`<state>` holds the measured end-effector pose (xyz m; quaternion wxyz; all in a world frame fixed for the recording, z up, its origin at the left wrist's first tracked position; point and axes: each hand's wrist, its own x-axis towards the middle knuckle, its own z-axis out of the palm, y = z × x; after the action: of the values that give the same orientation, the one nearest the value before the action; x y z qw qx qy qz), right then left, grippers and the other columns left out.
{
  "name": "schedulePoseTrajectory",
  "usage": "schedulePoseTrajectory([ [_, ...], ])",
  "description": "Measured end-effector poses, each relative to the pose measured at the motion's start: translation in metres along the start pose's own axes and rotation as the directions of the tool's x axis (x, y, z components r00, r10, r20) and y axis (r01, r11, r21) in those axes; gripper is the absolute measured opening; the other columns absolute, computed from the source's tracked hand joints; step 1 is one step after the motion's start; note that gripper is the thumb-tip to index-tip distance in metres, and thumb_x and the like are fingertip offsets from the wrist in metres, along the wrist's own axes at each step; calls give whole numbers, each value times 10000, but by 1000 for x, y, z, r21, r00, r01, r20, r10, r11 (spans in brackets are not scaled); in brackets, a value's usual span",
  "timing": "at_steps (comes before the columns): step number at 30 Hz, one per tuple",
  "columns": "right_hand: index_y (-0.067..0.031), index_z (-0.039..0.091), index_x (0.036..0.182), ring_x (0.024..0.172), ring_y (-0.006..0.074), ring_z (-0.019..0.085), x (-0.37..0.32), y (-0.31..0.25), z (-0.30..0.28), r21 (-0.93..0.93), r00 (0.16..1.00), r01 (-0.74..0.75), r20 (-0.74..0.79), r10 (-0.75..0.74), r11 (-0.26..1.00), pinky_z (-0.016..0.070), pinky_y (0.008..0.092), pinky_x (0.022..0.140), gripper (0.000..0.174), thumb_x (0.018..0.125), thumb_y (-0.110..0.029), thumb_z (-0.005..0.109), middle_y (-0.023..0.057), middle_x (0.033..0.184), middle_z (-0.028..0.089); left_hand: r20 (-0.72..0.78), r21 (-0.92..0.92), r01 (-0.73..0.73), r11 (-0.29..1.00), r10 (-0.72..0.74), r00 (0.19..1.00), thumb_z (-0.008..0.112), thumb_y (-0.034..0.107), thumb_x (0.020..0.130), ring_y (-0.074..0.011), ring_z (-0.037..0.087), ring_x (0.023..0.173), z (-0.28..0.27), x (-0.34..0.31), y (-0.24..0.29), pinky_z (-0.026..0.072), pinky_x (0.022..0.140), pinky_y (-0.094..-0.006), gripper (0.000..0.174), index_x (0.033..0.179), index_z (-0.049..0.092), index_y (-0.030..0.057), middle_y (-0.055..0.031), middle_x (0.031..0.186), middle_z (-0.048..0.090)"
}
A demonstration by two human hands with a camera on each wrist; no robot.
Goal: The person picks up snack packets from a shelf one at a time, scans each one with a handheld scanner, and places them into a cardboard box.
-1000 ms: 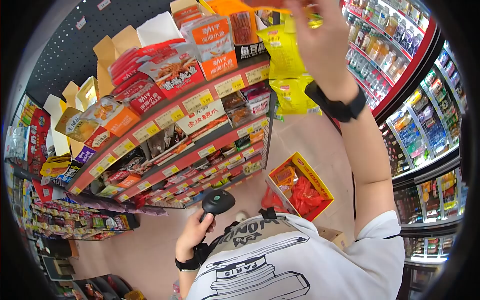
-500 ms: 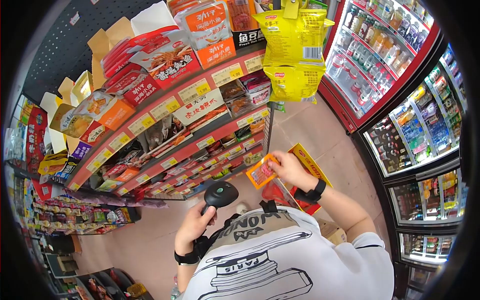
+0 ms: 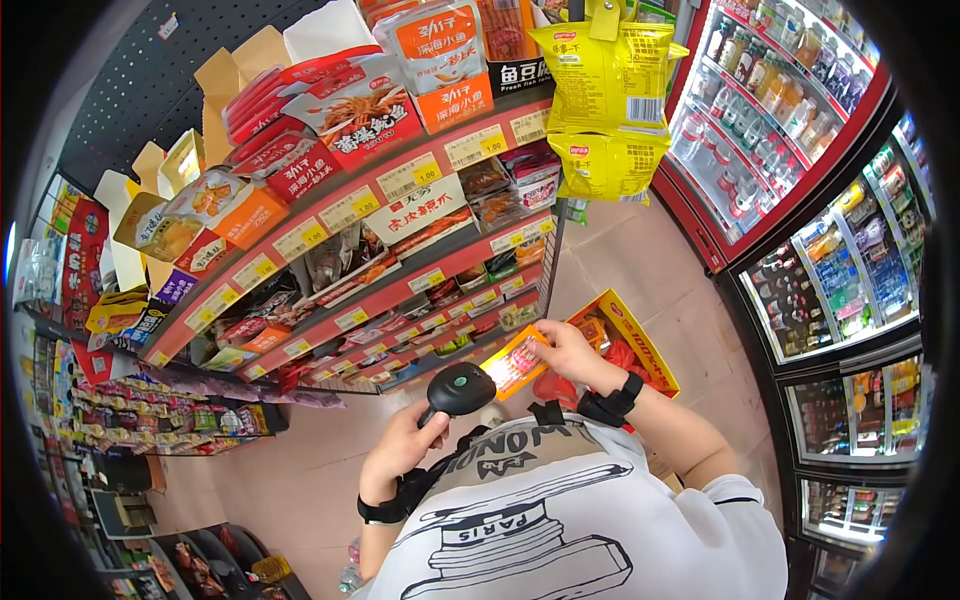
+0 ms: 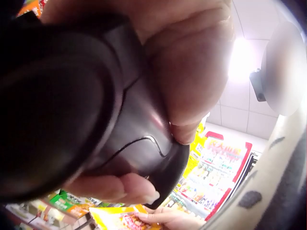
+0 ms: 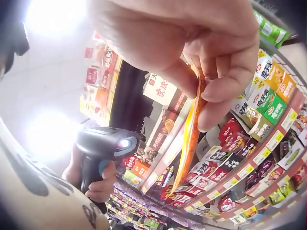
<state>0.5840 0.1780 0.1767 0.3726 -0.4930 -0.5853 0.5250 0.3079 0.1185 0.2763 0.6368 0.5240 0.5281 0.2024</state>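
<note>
My left hand grips the handle of a black barcode scanner, its head turned toward an orange snack packet. In the right wrist view the scanner's window glows white. My right hand pinches that packet by one edge between thumb and fingers. Bright light falls on the packet's face in the head view, and in the right wrist view it is seen nearly edge-on. The scanner body fills much of the left wrist view, with my fingers wrapped round it.
A tiered snack shelf with price labels stands in front. Yellow snack bags hang at its right end. An open yellow-and-red carton holding red bags sits on the floor. Glass-fronted drink coolers line the right side.
My right hand has come down from the upper shelf by the yellow bags, bringing the orange packet close to the scanner. The packet's face is now brightly lit. The scanner has shifted slightly right.
</note>
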Motion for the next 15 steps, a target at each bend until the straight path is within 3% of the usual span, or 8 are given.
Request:
schedulePoseTrajectory([
  [6, 10, 556, 900, 643, 160, 603, 0, -3, 0, -4, 1000, 0, 5, 0, 1000, 448, 291, 583, 151, 848, -132, 562, 116, 729, 632, 8, 25, -1, 1000, 1, 1000, 537, 308, 897, -88, 505, 634, 0, 0, 1, 435, 589, -231, 299, 918, 543, 10, -14, 713, 540],
  [8, 24, 556, 964, 738, 77, 560, 0, -5, -2, -8, 995, -73, 66, 73, 997, 453, 239, 670, 156, 880, -105, 537, 48, 815, 617, 3, 14, 4, 1000, -4, 1000, 538, 313, 895, -88, 506, 634, 0, 0, 1, 435, 588, -232, 304, 915, 541, 10, -16, 715, 540],
  [12, 23, 558, 971, 732, 79, 570, -2, -2, -7, 10, 996, -74, 50, 73, 997, 458, 242, 660, 161, 881, -109, 538, 50, 811, 623, -24, -37, 3, 999, -4, 1000, 537, 325, 895, -89, 505, 631, 0, 2, 2, 434, 586, -232, 311, 909, 534, 14, -18, 718, 539],
  [14, 5, 568, 925, 672, 191, 611, -4, 10, -12, 29, 995, -84, -58, 86, 996, 459, 308, 614, 173, 839, -145, 563, 129, 755, 631, -30, -45, -6, 999, 4, 1000, 534, 326, 896, -89, 505, 630, 0, 1, 4, 432, 584, -232, 309, 907, 531, 17, -17, 717, 539],
  [15, 5, 568, 925, 672, 191, 611, -5, 15, -18, 26, 994, -88, -63, 90, 996, 459, 308, 614, 173, 839, -145, 563, 129, 755, 631, -44, -53, -14, 998, 12, 999, 530, 326, 898, -90, 504, 628, -1, 2, 4, 431, 582, -231, 307, 906, 529, 20, -17, 716, 538],
])
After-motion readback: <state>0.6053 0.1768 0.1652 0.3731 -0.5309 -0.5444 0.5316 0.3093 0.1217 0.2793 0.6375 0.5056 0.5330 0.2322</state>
